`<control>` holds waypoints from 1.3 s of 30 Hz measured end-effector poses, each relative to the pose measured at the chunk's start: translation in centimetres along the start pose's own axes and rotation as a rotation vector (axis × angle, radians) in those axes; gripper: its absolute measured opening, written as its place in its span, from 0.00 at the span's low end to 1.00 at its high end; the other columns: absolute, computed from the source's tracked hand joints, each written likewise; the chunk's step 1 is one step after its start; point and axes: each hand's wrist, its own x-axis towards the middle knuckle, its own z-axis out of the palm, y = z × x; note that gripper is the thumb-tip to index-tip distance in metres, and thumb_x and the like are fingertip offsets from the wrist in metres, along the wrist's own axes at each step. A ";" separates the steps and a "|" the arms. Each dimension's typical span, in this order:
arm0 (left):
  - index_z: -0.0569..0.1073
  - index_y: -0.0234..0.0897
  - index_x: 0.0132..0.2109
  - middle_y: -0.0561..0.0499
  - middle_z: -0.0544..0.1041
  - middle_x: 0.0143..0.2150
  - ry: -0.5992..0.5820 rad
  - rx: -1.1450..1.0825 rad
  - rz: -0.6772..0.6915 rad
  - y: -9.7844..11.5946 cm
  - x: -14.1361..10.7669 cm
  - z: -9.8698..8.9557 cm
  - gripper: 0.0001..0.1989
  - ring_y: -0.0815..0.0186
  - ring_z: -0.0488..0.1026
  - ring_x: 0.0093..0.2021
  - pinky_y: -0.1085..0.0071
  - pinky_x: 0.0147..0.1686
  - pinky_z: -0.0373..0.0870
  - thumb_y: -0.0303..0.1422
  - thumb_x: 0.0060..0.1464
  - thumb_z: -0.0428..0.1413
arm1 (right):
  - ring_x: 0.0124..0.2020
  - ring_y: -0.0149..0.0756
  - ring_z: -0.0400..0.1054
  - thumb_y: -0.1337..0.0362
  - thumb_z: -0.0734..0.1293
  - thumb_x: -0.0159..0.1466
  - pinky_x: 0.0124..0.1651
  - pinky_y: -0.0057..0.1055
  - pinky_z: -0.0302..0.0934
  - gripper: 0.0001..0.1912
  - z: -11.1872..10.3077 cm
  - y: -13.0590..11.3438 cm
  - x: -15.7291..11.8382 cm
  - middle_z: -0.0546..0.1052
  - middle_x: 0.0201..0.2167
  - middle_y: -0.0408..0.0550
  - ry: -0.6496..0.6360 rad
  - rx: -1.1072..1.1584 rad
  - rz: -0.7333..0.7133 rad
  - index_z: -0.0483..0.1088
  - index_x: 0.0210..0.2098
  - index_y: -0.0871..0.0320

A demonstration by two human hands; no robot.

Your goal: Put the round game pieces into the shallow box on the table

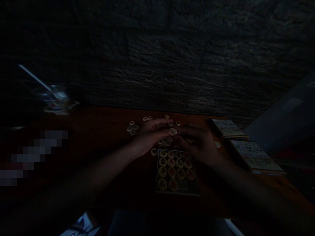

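Note:
A round xiangqi piece (173,131) with a dark character is pinched between my left hand (149,133) and my right hand (203,144), above the wooden table. My left thumb and the right fingertips both touch it. Just in front of my hands lies a shallow tray (185,186) with rows of pieces, some with red and some with black characters. Its front right corner shows bare bottom. Loose pieces (133,127) lie left of my left hand, and others (164,142) lie under and behind my hands, partly hidden.
Two flat printed boxes, one nearer (256,155) and one farther (228,127), lie at the table's right. A clear cup (55,97) with a straw stands on a coaster at the far left. The stone wall (157,65) rises behind the table. The scene is very dark.

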 end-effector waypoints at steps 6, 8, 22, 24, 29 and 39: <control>0.77 0.35 0.59 0.43 0.84 0.47 -0.011 0.057 -0.009 0.1 0.0 -0.2 0.31 0.61 0.83 0.45 0.65 0.47 0.78 0.25 0.46 0.72 | 0.32 0.36 0.75 0.62 0.74 0.65 0.35 0.32 0.69 0.12 -0.3 -0.6 0.2 0.81 0.36 0.47 0.029 -0.030 -0.004 0.79 0.48 0.55; 0.77 0.35 0.59 0.43 0.84 0.47 -0.035 0.104 0.012 0.1 0.1 -0.4 0.32 0.60 0.83 0.44 0.65 0.46 0.78 0.25 0.44 0.72 | 0.36 0.38 0.76 0.64 0.72 0.66 0.37 0.33 0.69 0.15 -0.7 -1.0 0.4 0.81 0.40 0.49 -0.057 -0.050 -0.054 0.78 0.52 0.53; 0.79 0.34 0.51 0.46 0.84 0.42 -0.089 0.244 0.090 0.7 -0.4 0.3 0.19 0.63 0.82 0.38 0.69 0.37 0.77 0.33 0.51 0.67 | 0.32 0.41 0.80 0.61 0.69 0.67 0.34 0.34 0.70 0.10 -3.9 -5.6 -1.4 0.85 0.39 0.49 -0.310 -0.417 0.034 0.79 0.46 0.56; 0.79 0.33 0.47 0.46 0.83 0.39 -0.066 0.204 0.085 0.8 -0.3 0.4 0.14 0.65 0.81 0.35 0.71 0.35 0.76 0.36 0.56 0.64 | 0.35 0.40 0.81 0.62 0.70 0.65 0.35 0.33 0.73 0.11 -4.5 -6.8 -2.9 0.85 0.43 0.48 -0.316 -0.365 0.102 0.78 0.47 0.54; 0.80 0.33 0.41 0.47 0.84 0.35 -0.050 0.256 0.050 0.4 0.0 0.0 0.11 0.69 0.78 0.30 0.74 0.31 0.73 0.37 0.57 0.62 | 0.35 0.38 0.82 0.67 0.70 0.64 0.35 0.31 0.75 0.11 -4.2 -8.2 -6.0 0.85 0.41 0.46 -0.421 -0.297 0.126 0.77 0.46 0.54; 0.82 0.33 0.38 0.48 0.82 0.32 -0.054 0.283 0.090 -0.2 0.4 -0.5 0.13 0.67 0.78 0.29 0.74 0.30 0.72 0.40 0.58 0.62 | 0.33 0.33 0.79 0.71 0.72 0.64 0.32 0.24 0.68 0.07 -2.5 -7.6 -6.7 0.82 0.35 0.46 -0.475 -0.309 0.097 0.79 0.41 0.57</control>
